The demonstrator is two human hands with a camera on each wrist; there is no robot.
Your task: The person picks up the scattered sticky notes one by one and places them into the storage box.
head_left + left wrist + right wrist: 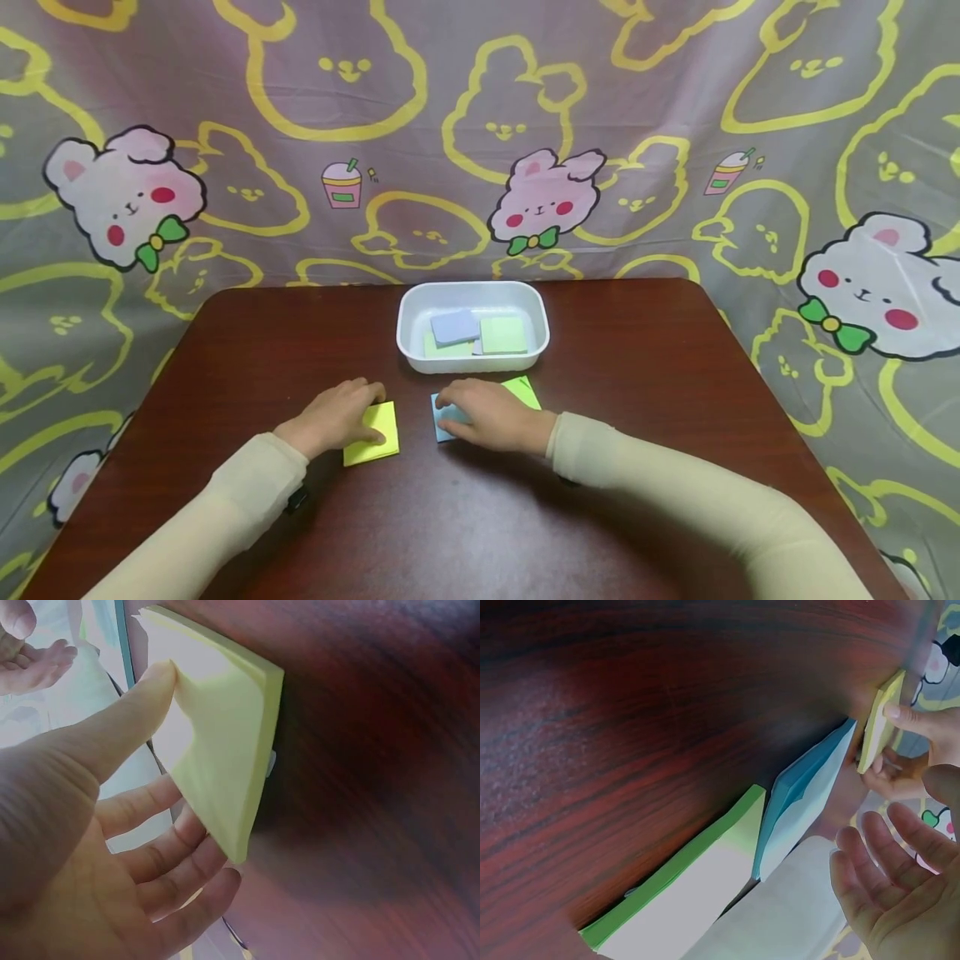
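Note:
My left hand (330, 421) pinches a yellow sticky note pad (372, 452) at its left side. In the left wrist view the thumb lies on the face of that pad (225, 750), with the fingers at and behind its edge. My right hand (498, 417) hovers over a blue sticky note pad (449, 414), fingers loosely bent. The right wrist view shows a gap between this hand (907, 892) and the blue pad (810, 795). A bright green pad (523, 389) lies right of the blue one, partly hidden by the right hand.
Behind the hands stands a white plastic tray (472, 365). Inside it are a lavender pad (454, 327), a pale green pad (503, 335) and another pale pad (442, 347) partly covered. A dark wooden table (480, 525) carries everything; a patterned curtain (420, 167) hangs behind.

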